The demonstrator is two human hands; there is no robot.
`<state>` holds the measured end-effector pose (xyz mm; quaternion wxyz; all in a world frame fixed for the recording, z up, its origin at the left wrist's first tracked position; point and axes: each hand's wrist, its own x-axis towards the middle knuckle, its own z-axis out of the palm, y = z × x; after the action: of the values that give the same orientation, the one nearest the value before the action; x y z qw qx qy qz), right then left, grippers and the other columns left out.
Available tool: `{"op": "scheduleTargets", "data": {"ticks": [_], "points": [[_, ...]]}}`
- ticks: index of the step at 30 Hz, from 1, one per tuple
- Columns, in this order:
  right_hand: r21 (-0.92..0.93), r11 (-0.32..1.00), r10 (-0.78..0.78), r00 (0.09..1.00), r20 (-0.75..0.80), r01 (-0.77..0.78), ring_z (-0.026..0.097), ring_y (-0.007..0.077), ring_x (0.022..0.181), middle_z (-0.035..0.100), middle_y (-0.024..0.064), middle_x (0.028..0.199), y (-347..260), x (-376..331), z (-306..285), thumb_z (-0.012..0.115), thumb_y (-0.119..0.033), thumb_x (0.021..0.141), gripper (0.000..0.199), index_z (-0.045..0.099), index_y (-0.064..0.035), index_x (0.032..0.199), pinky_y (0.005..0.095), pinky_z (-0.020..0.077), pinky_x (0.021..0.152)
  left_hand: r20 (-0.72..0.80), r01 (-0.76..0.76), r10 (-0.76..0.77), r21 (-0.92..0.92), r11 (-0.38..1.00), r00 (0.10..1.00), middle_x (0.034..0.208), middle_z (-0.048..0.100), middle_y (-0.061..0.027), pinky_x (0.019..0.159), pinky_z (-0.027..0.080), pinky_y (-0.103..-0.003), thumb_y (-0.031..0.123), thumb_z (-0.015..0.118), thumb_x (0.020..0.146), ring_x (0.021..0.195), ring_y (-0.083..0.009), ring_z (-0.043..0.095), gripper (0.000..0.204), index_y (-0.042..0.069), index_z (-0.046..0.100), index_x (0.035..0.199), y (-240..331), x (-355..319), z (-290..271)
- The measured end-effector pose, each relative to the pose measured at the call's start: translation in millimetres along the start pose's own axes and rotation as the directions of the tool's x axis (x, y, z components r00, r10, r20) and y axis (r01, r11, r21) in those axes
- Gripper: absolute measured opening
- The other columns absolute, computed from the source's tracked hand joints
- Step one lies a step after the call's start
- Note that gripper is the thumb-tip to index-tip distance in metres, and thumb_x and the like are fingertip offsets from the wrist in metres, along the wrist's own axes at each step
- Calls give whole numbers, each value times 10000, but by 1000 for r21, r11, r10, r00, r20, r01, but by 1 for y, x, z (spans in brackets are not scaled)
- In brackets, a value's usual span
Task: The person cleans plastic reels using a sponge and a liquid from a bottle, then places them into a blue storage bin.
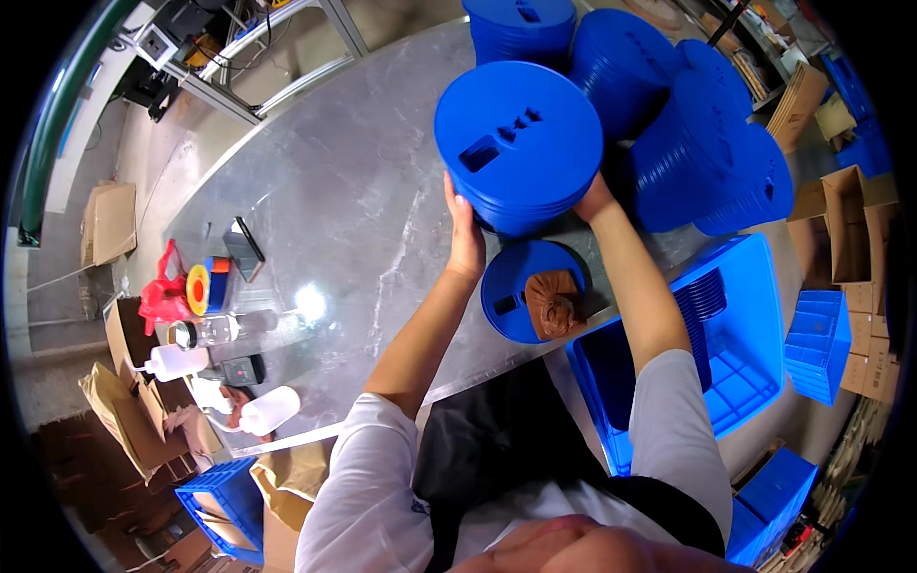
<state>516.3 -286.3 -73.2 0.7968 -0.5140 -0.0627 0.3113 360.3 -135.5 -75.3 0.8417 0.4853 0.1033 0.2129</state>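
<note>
A tall stack of round blue plastic discs (535,105) is between my two hands, over the far right part of the grey table. The top disc has a rectangular slot and a row of small cut-outs. My left hand (463,229) presses on the stack's left side, and my right hand (594,201) grips its right side, fingers partly hidden behind it. Whether the stack rests on the table, I cannot tell. Nearer to me, a single blue disc (506,272) lies by the table edge with a crumpled brown bundle (552,304) on it.
More blue disc stacks (626,72) crowd the far right of the grey table (353,191). A blue crate (745,353) with dark discs inside stands right of me. At left lie a phone (245,248), tape roll (198,288), red bag (164,294), jar (215,329) and white bottles (270,411).
</note>
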Motion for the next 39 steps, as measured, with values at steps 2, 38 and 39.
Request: {"op": "scheduleTargets", "data": {"ticks": [2, 38, 39], "points": [[-15, 1000, -14, 1000, -8, 14, 458, 195, 1205, 485, 52, 1333, 5, 2, -12, 390, -478, 955, 546, 395, -119, 1367, 354, 367, 1011, 21, 6, -6, 14, 1000, 1000, 1535, 39, -111, 1134, 72, -405, 609, 370, 905, 1407, -272, 67, 848, 148, -49, 1479, -11, 0, 2], [157, 986, -51, 998, -35, 56, 510, 192, 1182, 530, 34, 1288, 132, -290, 101, 469, -323, 946, 407, 480, -89, 1279, 357, 408, 1014, -485, 59, 761, 857, 512, 430, 1374, 400, -193, 1028, 344, -399, 189, 869, 563, 1243, -356, 415, 1110, 66, 193, 1434, 152, -315, -291], [149, 989, -6, 997, 75, -5, 487, 187, 1213, 511, 20, 1317, 136, -300, 125, 448, -349, 949, 426, 473, -97, 1292, 362, 393, 1030, -456, 28, 745, 861, 508, 487, 1355, 424, -188, 1013, 363, -383, 182, 866, 569, 1224, -335, 443, 1074, 66, 227, 1424, 150, -322, -287]]}}
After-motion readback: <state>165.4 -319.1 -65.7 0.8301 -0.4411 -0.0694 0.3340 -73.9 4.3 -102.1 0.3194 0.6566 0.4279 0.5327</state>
